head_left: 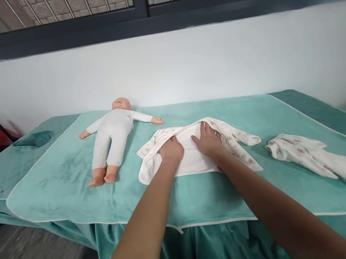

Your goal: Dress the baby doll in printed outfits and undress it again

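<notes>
Shirt at frame centre looks limp, best held by its upper fold, where your right hand spreads open, left hand curls, grip unclear.

I count one doll, two printed baby garments, one green mat and one window with two panes.

Smooth bare left forearm and bare right forearm, both tapering forward; bare left grip, fingers largely hidden; bare right grip, slender-fingered.
</notes>
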{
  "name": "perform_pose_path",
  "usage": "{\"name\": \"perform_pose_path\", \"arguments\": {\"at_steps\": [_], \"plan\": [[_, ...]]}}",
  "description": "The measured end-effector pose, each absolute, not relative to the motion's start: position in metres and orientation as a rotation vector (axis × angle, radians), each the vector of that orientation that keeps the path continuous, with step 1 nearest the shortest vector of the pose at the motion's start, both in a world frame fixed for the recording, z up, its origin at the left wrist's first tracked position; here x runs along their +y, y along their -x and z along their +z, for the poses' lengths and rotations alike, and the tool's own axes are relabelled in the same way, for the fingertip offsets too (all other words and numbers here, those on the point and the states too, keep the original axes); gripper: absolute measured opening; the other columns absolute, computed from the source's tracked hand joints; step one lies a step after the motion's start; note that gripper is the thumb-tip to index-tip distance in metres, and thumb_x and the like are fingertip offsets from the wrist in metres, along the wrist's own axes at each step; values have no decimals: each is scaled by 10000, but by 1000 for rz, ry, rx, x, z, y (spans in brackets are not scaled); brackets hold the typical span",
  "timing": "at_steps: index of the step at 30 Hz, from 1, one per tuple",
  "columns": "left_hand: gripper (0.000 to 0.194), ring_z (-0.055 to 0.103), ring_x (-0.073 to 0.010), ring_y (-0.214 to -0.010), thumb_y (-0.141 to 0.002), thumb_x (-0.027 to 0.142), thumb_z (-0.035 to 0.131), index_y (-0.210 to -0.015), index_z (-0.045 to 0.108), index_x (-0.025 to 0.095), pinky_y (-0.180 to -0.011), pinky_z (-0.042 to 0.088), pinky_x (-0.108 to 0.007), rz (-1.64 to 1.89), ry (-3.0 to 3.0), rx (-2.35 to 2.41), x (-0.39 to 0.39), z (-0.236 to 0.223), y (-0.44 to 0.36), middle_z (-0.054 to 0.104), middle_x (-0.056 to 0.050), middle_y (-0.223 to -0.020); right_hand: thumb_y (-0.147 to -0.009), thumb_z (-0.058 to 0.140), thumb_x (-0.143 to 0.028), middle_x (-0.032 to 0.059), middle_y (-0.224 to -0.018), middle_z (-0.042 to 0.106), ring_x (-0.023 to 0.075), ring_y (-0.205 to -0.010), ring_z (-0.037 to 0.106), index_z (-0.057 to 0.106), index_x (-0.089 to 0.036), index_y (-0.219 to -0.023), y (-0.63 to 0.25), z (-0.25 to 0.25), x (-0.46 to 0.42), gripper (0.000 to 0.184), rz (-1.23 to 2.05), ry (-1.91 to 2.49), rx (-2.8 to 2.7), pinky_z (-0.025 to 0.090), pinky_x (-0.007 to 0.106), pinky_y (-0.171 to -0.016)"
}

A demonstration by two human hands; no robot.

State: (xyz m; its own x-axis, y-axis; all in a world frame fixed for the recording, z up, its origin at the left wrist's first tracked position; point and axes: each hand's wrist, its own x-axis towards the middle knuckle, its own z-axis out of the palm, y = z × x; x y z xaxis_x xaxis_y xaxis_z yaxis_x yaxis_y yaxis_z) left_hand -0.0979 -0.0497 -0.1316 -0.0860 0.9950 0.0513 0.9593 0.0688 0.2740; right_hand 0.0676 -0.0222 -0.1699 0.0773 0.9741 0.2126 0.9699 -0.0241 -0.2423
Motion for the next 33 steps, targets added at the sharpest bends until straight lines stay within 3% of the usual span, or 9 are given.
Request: {"name": "perform_pose_path", "arguments": {"at_steps": [4, 8, 12, 16, 21, 29, 33], "plan": [[445, 588, -351, -1225, -918, 233, 403, -1328, 549, 139, -968, 487, -507, 356, -1909, 2221, -29, -127, 96, 649, -209, -1267, -943, 256, -642, 218, -1620, 218, 375, -1459, 267, 109, -112, -1586, -67, -167, -18, 847, 147, 2084, -1935, 260, 602, -1120], [444, 593, -333, -1222, -988, 324, 294, -1333, 520, 158, -997, 464, -505, 440, -1874, 2295, -25, -133, 91, 642, -201, -1266, -936, 276, -649, 223, -1617, 225, 389, -1445, 296, 141, -111, -1582, -67, -164, -14, 851, 231, 2100, -1961, 314, 601, -1092], [432, 597, -319, -1216, -986, 333, 324, -1336, 511, 164, -1002, 463, -466, 538, -1939, 2337, -28, -143, 87, 648, -200, -1246, -940, 324, -621, 244, -1544, 367, 391, -1374, 408, 327, -84, -1509, -73, -158, -7, 782, 293, 2079, -1905, 370, 533, -1073], [452, 559, -315, -1273, -973, 310, 355, -1381, 487, 168, -1054, 425, -459, 600, -1974, 2327, -27, -147, 86, 656, -194, -1252, -985, 271, -514, 244, -1485, 434, 373, -1346, 438, 327, -79, -1483, -75, -155, -7, 664, 212, 2073, -1788, 359, 495, -1082], [438, 605, -297, -1216, -983, 322, 320, -1323, 568, 197, -1040, 436, -443, 539, -1871, 2304, -23, -146, 86, 702, -155, -1190, -966, 360, -503, 239, -1499, 413, 376, -1336, 440, 247, -96, -1516, -72, -160, -9, 693, 88, 2075, -1731, 379, 489, -1057], [441, 627, -316, -1174, -991, 333, 302, -1265, 609, 174, -983, 461, -468, 465, -1889, 2291, -23, -143, 88, 717, -168, -1130, -989, 335, -476, 243, -1329, 562, 340, -1202, 571, 385, -83, -1421, -71, -156, -6, 586, 156, 2148, -1798, 465, 447, -955], [424, 619, -330, -1175, -979, 307, 336, -1244, 613, 126, -992, 452, -473, 512, -1970, 2275, -37, -136, 86, 695, -202, -1156, -1015, 303, -363, 225, -1283, 592, 301, -1173, 590, 502, -92, -1303, -66, -149, -18, 442, 67, 2082, -1860, 470, 403, -948]]}}
